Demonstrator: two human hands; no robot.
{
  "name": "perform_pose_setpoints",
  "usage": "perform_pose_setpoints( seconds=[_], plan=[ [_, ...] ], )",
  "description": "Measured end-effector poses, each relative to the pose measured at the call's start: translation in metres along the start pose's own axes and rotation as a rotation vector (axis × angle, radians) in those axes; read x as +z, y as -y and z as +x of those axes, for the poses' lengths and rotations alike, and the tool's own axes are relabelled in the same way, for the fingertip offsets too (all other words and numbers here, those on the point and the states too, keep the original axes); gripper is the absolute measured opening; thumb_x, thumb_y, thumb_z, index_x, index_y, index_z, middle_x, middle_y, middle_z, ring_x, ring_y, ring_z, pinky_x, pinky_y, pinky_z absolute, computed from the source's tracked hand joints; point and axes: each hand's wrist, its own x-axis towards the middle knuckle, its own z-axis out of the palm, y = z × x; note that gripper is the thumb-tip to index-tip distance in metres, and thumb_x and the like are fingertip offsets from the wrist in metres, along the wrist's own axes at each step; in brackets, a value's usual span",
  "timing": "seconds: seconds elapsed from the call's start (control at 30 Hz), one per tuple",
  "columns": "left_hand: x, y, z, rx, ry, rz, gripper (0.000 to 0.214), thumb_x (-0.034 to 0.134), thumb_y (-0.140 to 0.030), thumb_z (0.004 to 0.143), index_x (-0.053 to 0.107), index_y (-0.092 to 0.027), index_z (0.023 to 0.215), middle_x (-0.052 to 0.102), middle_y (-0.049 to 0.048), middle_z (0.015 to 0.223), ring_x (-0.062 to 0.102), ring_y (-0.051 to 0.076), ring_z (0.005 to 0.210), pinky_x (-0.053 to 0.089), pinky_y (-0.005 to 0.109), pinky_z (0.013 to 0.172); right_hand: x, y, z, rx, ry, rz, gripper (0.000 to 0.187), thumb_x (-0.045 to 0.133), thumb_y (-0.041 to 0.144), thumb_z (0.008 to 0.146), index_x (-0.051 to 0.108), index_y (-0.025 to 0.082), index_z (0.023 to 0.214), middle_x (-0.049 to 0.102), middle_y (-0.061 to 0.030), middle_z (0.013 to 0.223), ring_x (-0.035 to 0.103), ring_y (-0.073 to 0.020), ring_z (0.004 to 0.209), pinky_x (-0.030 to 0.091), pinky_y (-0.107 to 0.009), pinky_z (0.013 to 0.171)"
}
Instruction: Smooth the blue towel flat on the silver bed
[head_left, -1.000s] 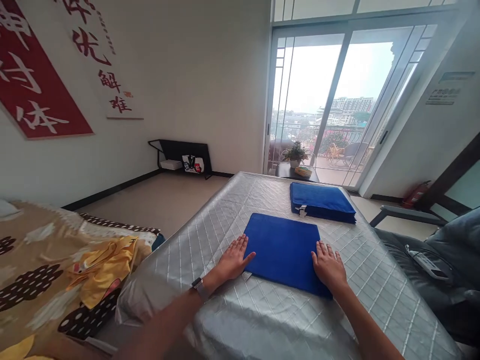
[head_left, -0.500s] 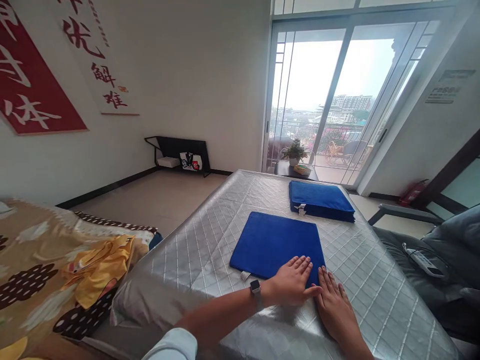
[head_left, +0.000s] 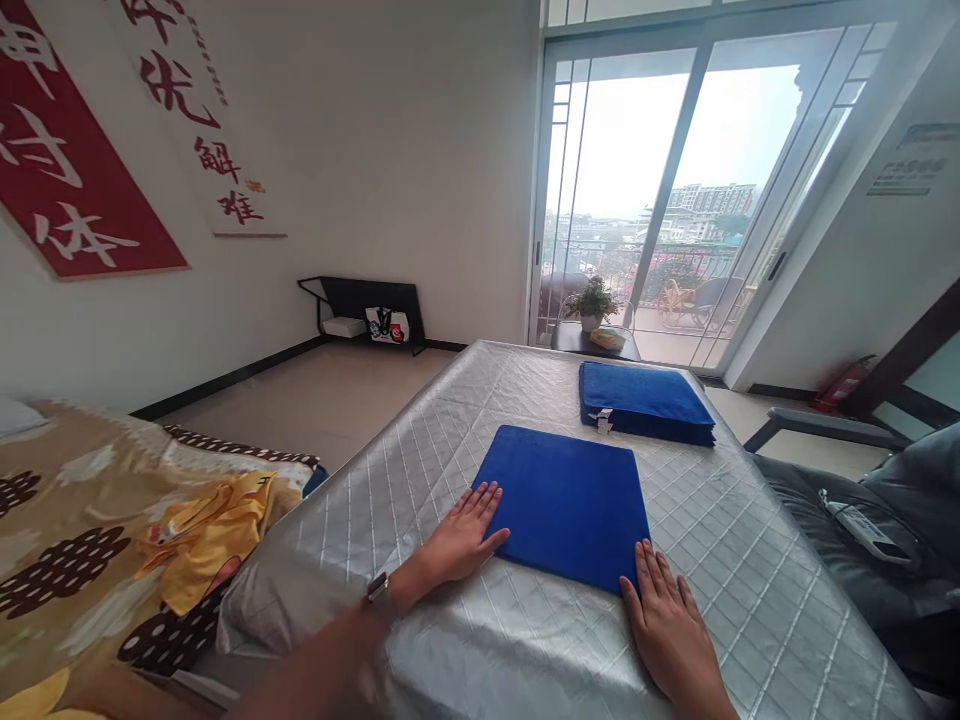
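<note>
A flat blue fabric square, perhaps a folded cloth or cushion cover, lies on a bed-like surface with a silver quilted cover. My left hand, with a watch on its wrist, rests flat over the square's near left corner, fingers stretched out. At the near right corner, my right hand lies flat with its fingertips along the square's edge. Both hands are open. Farther back is a stack of similar blue squares with white tags at its left front.
Left of the silver cover is a patterned bedspread with a yellow garment on it. A dark armchair holding a power strip stands at the right. Beyond the far end, a small table bears a potted plant.
My left hand has moved left from the blue square's near right part to its near left corner. My right hand stays at the right edge, its thumb now farther out.
</note>
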Motion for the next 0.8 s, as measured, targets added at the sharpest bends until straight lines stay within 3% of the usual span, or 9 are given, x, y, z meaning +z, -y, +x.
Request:
perform_pose_setpoints(
  seconds=[0.07,0.17,0.33,0.6,0.7,0.8],
  plan=[
    [0.001,0.024,-0.02,-0.089,-0.027,0.024,0.077,0.022,-0.066,0.102,0.013,-0.019,0.162,0.016,0.0095,0.167,0.018,0.026,0.154,0.016,0.046,0.126,0.003,-0.002,0.0,0.005,-0.016,0.035,0.073,0.015,0.049,0.099,0.025,0.009,0.16,0.018,-0.0049,0.166,0.014,-0.0215,0.154,0.013,-0.045,0.126],
    [0.007,0.037,-0.04,-0.112,-0.071,0.047,0.076,0.024,-0.064,0.102,0.013,-0.017,0.162,0.019,0.01,0.167,0.022,0.025,0.153,0.02,0.045,0.126,0.005,-0.003,0.0,0.01,-0.025,0.056,0.074,0.013,0.049,0.099,0.027,0.01,0.159,0.022,-0.0044,0.166,0.018,-0.0207,0.153,0.017,-0.045,0.125],
    [0.012,0.023,-0.043,-0.078,-0.145,0.057,0.072,0.026,-0.06,0.103,0.017,-0.017,0.161,0.027,0.01,0.164,0.028,0.024,0.151,0.025,0.047,0.125,0.012,-0.014,-0.002,-0.011,-0.087,-0.004,0.07,0.013,0.043,0.098,0.037,0.01,0.156,0.03,-0.0047,0.163,0.025,-0.0221,0.152,0.022,-0.049,0.124],
    [0.008,0.004,-0.047,-0.065,-0.196,0.043,0.07,0.032,-0.061,0.102,0.034,-0.018,0.157,0.04,0.0116,0.159,0.039,0.028,0.146,0.032,0.051,0.122,0.037,-0.063,-0.017,-0.15,-0.221,-0.072,0.064,0.016,0.029,0.096,0.066,0.018,0.133,0.051,-0.0119,0.151,0.042,-0.0292,0.143,0.027,-0.06,0.118],
    [-0.008,0.003,-0.052,-0.074,-0.286,0.004,0.061,0.037,-0.058,0.102,0.046,-0.022,0.151,0.05,0.0095,0.153,0.047,0.028,0.141,0.038,0.051,0.118,0.024,-0.076,-0.018,-0.166,-0.182,-0.007,0.06,0.021,0.035,0.096,0.067,0.021,0.131,0.055,-0.0117,0.148,0.043,-0.0297,0.142,0.032,-0.059,0.115],
    [-0.05,0.005,-0.068,-0.076,-0.544,-0.071,0.043,0.043,-0.049,0.103,0.059,-0.029,0.137,0.065,0.0044,0.137,0.061,0.024,0.126,0.053,0.045,0.105,-0.014,-0.089,-0.026,-0.133,-0.206,0.12,0.061,0.024,0.048,0.099,0.057,0.022,0.143,0.053,-0.0079,0.15,0.047,-0.0253,0.14,0.042,-0.045,0.113]
  ],
)
